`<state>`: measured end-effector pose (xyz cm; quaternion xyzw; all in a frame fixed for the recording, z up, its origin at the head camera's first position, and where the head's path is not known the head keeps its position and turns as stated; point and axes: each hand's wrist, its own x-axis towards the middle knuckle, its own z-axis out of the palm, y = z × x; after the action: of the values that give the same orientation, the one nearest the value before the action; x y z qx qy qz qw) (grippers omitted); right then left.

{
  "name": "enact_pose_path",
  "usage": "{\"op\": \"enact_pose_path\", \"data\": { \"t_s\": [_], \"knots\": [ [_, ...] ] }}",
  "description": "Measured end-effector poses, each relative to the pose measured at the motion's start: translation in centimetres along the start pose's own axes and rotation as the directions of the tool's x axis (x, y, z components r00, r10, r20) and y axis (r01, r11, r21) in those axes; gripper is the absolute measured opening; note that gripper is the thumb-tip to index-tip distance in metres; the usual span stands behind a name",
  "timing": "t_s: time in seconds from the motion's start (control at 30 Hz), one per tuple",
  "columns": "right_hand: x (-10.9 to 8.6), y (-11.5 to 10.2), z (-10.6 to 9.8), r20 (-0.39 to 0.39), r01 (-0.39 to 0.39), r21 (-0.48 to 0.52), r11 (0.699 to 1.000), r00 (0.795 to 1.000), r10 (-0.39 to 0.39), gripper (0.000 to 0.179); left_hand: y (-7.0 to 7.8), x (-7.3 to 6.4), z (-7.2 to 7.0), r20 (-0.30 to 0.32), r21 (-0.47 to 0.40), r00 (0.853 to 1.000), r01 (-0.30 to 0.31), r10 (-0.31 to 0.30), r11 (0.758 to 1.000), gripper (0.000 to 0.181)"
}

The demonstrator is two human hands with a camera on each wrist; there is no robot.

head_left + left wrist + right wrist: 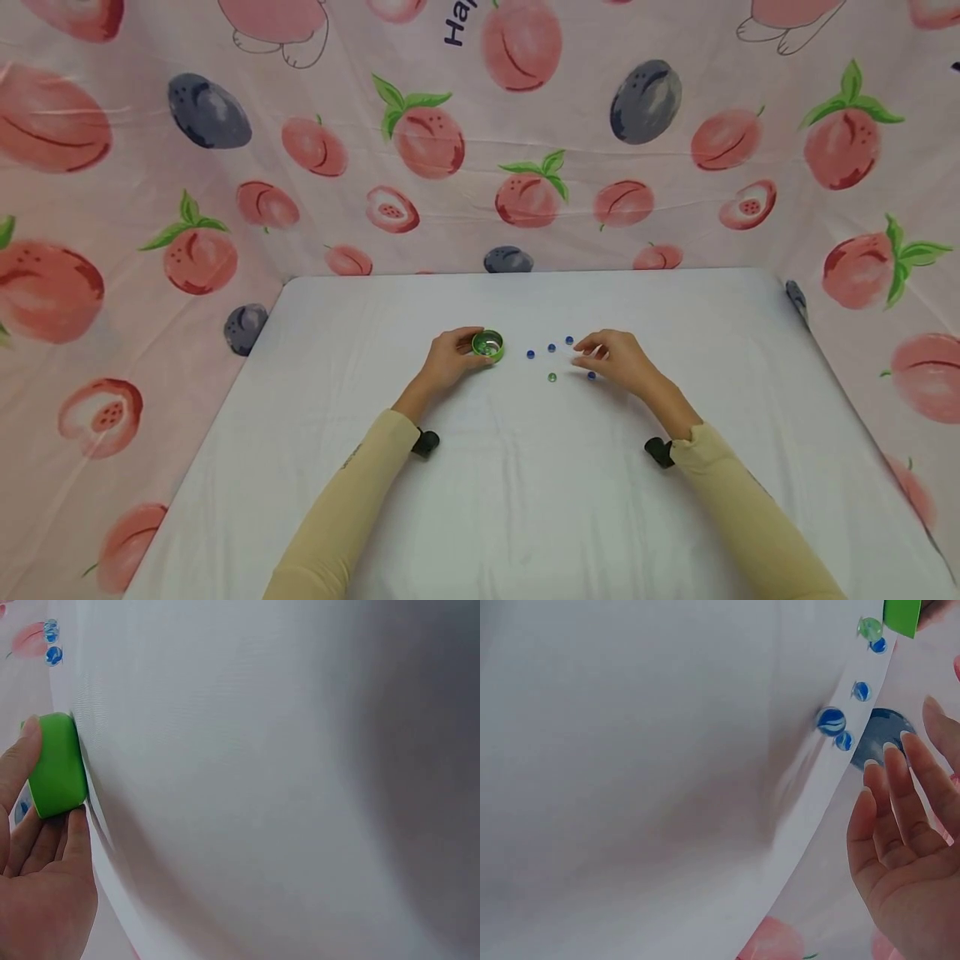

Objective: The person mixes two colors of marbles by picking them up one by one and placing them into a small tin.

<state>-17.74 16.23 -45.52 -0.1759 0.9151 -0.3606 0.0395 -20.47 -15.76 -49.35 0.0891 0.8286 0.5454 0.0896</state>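
Observation:
My left hand (448, 362) grips a small round green bowl (501, 354) with its thumb on the near side and its fingers round the far side. In the left wrist view the bowl's smooth green wall (60, 766) shows between thumb and fingers. Several blue glass marbles (551, 348) and a green glass marble (552, 377) lie on the table right of the bowl. My right hand (618, 360) hovers beside them, thumb and fingertips apart with nothing between. In the right wrist view, a blue-swirled marble (831, 721) sits to the left of its loosely bent fingers.
A white cloth covers the table (480, 492). Behind it and along both sides hangs a pink curtain (450, 242) printed with fruit. A dark wrist camera (426, 443) sits at the left cuff and another dark camera (660, 452) at the right cuff.

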Motion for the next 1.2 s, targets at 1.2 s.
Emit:
{"op": "enact_pose_path", "data": {
  "t_s": [1.2],
  "knots": [
    [-0.9, 3.2, 0.2, 0.081, 0.005, -0.041, 0.999, 0.997, -0.002, 0.012, -0.3, 0.0, 0.0, -0.001, -0.002, 1.000, -0.023, 0.023, 1.000, 0.063]
  ]
}}
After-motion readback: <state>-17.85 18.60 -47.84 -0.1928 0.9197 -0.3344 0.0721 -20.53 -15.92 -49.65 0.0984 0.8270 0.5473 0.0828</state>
